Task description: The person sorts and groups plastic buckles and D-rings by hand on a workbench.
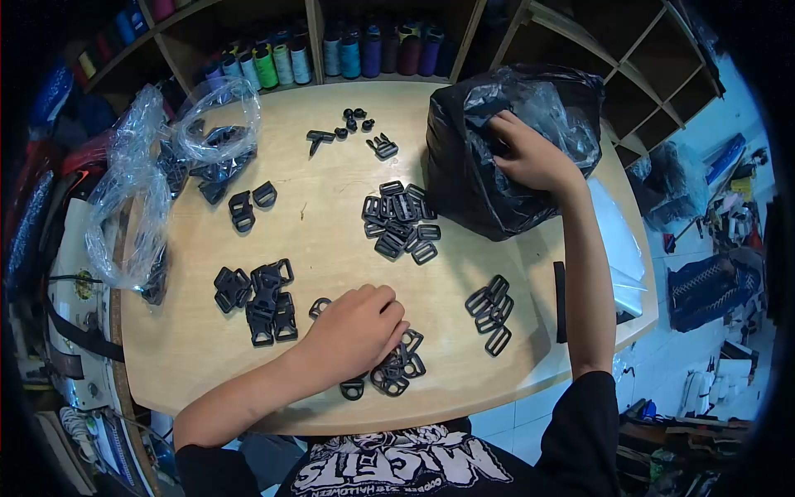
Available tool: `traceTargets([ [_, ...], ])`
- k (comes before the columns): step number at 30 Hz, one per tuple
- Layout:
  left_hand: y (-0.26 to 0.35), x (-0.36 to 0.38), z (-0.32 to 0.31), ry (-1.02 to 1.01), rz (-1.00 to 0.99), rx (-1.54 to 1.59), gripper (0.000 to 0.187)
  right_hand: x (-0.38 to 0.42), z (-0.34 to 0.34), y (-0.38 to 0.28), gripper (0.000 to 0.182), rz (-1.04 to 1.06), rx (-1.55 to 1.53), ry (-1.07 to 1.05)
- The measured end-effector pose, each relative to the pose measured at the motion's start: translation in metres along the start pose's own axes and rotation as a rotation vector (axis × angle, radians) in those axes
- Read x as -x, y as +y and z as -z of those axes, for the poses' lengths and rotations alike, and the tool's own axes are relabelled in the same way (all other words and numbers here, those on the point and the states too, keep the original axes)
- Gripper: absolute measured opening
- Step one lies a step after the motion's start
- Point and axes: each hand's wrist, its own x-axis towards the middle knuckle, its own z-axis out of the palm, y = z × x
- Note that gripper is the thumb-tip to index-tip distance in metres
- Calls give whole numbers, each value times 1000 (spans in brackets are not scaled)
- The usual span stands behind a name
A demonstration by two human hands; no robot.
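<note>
Clock read from the middle of the tabletop (331, 257), 12 at the far edge.

Left hand (354, 327): at about 6:30, palm down, over the near end of a cluster of black ringed fittings (389, 381) at 6. Fingers curled and bent down toward the pieces; tips mostly hidden, so cannot tell whether anything is grasped. One fitting shows partly, just beside the hand on its 10 side.

Right hand (530, 153): between 1 and 2, reaching into the open mouth of a black plastic bag (464, 186). Fingers largely inside; cannot tell if they grip something or are loose. Clear plastic shows within the mouth, beside the hand.

Sorted parts, all black. Just above centre: heap of slotted slides (399, 217), overlapping, near the bag. At 4: smaller group of oval slides (490, 311), touching one another, well apart from the heap. At 8: side-release buckles (267, 302), bunched. At 10: a few curved pieces (241, 210). Near 12: small knobbed parts (352, 120), and a pronged buckle half (383, 147) just beside them.

Edges: clear plastic bags (128, 211) between 9 and 10; clear sheets (619, 236) at 3. Beyond the far edge, 11 to 12: thread spools (265, 66) on a wooden shelf.
</note>
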Motion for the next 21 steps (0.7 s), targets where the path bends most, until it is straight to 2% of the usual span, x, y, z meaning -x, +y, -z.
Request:
traceTargets([
  [1, 1, 1, -1, 1, -1, -1, 13, -1, 0, -1, 41, -15, 6, -36],
  [3, 1, 2, -3, 133, -47, -38, 12, -2, 0, -1, 39, -29, 13, -70],
  [10, -6, -6, 18, 329, -63, -52, 11, -9, -4, 16, 37, 45, -39, 31],
  [12, -9, -6, 28, 380, 12, -25, 9, -11, -3, 15, 37, 60, -53, 33],
  [17, -20, -11, 55, 527, 68, -15, 5, -9, 7, 3, 38, -114, -98, -42],
  [19, -18, -17, 77, 499, 263, 250, 6, -8, 2, 8, 37, -77, -132, 9],
  [20, -18, -22, 85, 503, 264, 254, 6, -7, -1, 11, 37, -42, -173, 56],
  [21, -19, -27, 92, 547, 285, 417, 12, -8, -2, 13, 37, -41, -171, 50],
])
